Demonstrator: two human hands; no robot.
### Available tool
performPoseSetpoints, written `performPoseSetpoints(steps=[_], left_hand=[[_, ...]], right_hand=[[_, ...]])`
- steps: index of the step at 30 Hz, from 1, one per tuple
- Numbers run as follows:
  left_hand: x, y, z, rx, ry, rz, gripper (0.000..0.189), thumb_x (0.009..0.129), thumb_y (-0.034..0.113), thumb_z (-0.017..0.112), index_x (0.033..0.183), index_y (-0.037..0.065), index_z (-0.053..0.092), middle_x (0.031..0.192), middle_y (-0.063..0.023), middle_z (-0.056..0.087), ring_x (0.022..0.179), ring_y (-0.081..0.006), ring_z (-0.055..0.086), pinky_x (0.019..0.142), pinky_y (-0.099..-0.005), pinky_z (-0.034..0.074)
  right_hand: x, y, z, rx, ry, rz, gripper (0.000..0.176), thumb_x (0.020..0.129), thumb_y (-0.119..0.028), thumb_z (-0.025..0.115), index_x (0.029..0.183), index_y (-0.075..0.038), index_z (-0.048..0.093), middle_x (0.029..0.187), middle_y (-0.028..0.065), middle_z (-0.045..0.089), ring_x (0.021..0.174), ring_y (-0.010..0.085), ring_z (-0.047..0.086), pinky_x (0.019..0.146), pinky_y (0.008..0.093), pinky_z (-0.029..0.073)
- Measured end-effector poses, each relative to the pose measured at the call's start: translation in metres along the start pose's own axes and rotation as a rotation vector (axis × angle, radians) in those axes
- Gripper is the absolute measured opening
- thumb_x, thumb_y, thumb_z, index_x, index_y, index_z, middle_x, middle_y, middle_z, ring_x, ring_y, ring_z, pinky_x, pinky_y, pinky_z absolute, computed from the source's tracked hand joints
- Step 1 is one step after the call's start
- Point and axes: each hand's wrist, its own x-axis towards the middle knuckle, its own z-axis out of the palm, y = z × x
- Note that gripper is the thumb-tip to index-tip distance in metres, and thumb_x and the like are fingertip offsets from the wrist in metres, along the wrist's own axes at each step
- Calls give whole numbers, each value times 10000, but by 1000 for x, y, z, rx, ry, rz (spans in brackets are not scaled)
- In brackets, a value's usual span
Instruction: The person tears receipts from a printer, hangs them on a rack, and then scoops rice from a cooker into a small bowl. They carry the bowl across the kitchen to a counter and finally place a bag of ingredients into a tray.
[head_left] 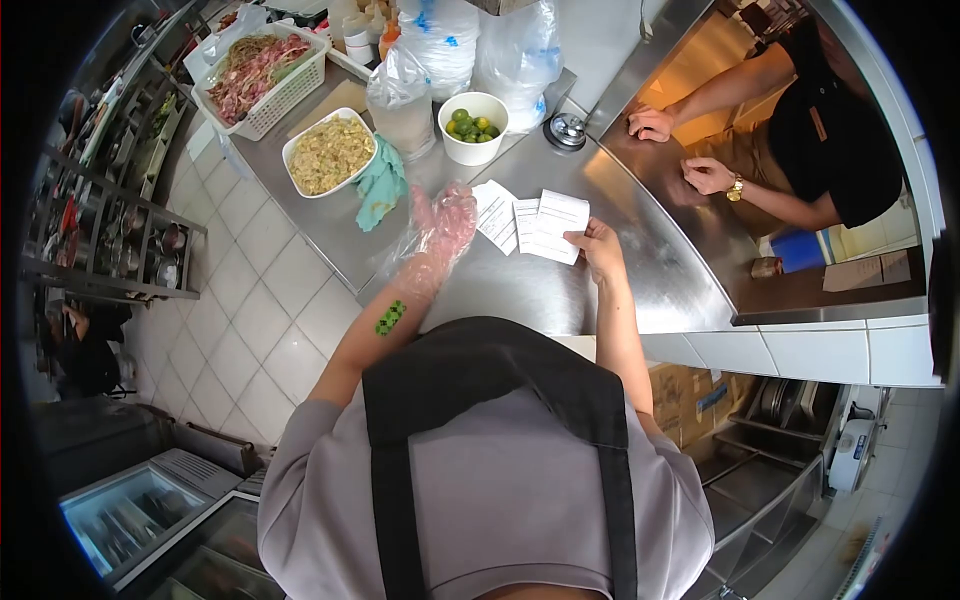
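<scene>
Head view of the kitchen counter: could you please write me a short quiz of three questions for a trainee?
1. True or false: the left hand wears a clear plastic glove.
2. What does the right hand hold? A) a knife B) paper slips C) a spoon
3. Fill in: the crumpled cloth is ____ in colour.
Key: 1 true; 2 B; 3 teal.

grey short-slv shirt (480,500), blk apron (480,372), clear plastic glove (446,215) on left hand (438,232), green forearm mark (390,318)
</scene>
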Motion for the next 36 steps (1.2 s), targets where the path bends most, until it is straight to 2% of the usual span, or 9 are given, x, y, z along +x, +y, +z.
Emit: performPoseSetpoints(steps=[5,15,17,21,23,26,30,33,36], left_hand=[[1,14,-11,-148,-189,-112,682,738,717,334,751,39,395,624,-37,342,521,-146,361,489,-251,370],[-7,7,6,-70,-154,-18,677,749,686,369,764,9,393,648,-47,335,563,-148,369,518,-250,380],[-10,5,15,-16,8,43,734,764,715,253,709,5,432,622,-70,394,491,-149,365,465,-250,375],[-7,7,10,-8,27,46,729,768,710,254,711,6,434,637,-82,409,490,-157,373,467,-256,386],[-6,9,4,14,-19,50,654,764,670,366,754,17,394,650,-48,333,570,-155,367,545,-252,385],[-12,8,8,113,89,86,659,766,673,358,736,16,398,653,-51,347,564,-154,374,531,-250,386],[-26,15,9,164,33,51,656,776,671,339,721,21,409,633,-51,355,544,-151,375,503,-252,379],[-39,19,5,150,95,98,672,797,663,302,731,11,450,656,-77,442,517,-182,386,477,-274,372],[-53,15,5,206,-86,49,692,791,679,274,758,14,462,656,-69,451,553,-193,434,557,-302,416]], right_hand=[[2,1,-1,14,-93,-10,239,732,57,569,969,32,567,904,111,626,768,159,606,690,265,477],[11,4,1,-32,-126,-1,243,734,61,569,976,42,562,897,115,626,759,161,603,700,265,472],[12,4,1,-66,-128,12,251,728,65,573,978,45,561,902,118,623,770,160,600,707,267,470],[9,1,5,-22,-136,-8,254,724,70,573,976,47,560,908,120,621,777,161,599,715,268,467],[12,1,6,-45,-155,-11,258,722,76,563,979,51,559,915,119,618,785,166,598,729,273,465],[20,7,5,-37,-197,-21,268,720,83,548,987,56,556,924,119,617,799,173,599,743,273,463],[25,0,11,-69,-234,-30,289,716,81,543,1004,66,551,934,120,615,817,178,599,757,275,460],[34,-3,14,-105,-289,-28,305,712,81,539,1017,75,549,947,125,612,824,176,598,758,271,457],[42,-7,18,-171,-286,-33,311,708,83,537,1018,81,552,951,128,612,818,175,597,756,271,455]])
